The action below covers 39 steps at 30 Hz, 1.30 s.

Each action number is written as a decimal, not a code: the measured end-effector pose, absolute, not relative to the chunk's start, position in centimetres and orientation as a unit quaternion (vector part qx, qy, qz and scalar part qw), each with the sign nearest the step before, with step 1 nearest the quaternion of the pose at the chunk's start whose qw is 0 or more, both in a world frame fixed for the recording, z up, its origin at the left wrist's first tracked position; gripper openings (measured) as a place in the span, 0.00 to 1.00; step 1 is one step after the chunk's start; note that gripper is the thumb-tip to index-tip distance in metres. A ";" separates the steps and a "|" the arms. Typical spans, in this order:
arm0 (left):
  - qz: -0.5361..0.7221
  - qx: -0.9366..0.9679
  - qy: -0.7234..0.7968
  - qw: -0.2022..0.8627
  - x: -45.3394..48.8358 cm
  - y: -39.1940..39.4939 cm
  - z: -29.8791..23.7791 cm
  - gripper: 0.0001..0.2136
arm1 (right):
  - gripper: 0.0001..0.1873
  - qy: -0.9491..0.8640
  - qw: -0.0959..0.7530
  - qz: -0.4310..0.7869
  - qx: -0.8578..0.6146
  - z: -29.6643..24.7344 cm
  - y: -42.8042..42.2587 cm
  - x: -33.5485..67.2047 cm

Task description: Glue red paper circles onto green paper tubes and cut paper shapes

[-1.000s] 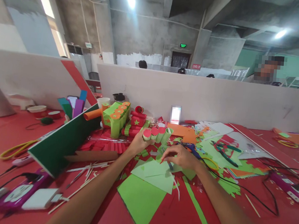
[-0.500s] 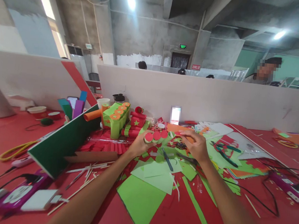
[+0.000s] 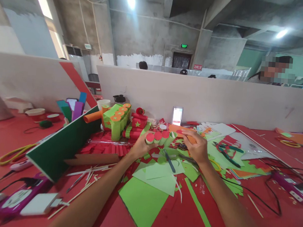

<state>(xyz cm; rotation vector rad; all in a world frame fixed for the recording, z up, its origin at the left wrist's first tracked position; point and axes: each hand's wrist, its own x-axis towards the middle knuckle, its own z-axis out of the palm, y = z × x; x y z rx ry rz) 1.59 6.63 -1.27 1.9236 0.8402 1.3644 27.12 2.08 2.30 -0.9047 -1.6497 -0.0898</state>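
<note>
My left hand (image 3: 141, 146) is closed around a joined row of light green paper tubes (image 3: 160, 139). Red paper discs (image 3: 149, 138) cover the ends of three tubes. The tube at the right end (image 3: 171, 138) shows an open, hollow end. Just right of it, my right hand (image 3: 196, 145) pinches a small red paper disc (image 3: 179, 132) between thumb and fingertips, apart from the tube. Below the hands lie a dark-handled slim tool (image 3: 169, 160), perhaps tweezers, and green paper sheets (image 3: 143, 204).
Green and orange paper tube assemblies (image 3: 117, 123) and red star-marked rolls (image 3: 137, 123) stand left of centre. A dark green board (image 3: 61, 144) leans at left. Green-handled pliers (image 3: 226, 155) lie right. Purple power strips (image 3: 18, 199) with cables sit on both sides. A lit phone (image 3: 177, 116) stands behind.
The open end of the rightmost tube has turned more toward me. My right hand stays close by with the red disc, shifted only slightly. The whole view has shifted a little.
</note>
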 end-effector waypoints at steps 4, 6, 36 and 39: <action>0.565 0.664 0.352 0.341 1.2 7.3 -1.1 0.17 | 0.09 -0.678 0.612 -0.016 -0.407 2.6 2.0 27.5; 0.603 0.626 0.354 0.346 0.8 7.7 -0.9 0.18 | 0.09 -0.666 0.626 -0.006 -0.406 2.5 2.1 27.8; 0.679 0.579 0.326 0.313 0.1 6.5 0.6 0.22 | 0.08 -0.680 0.610 0.031 -0.405 2.4 2.6 28.7; 0.691 0.572 0.331 0.293 -0.1 6.7 0.6 0.22 | 0.07 -0.726 0.540 0.059 -0.421 1.9 2.9 28.7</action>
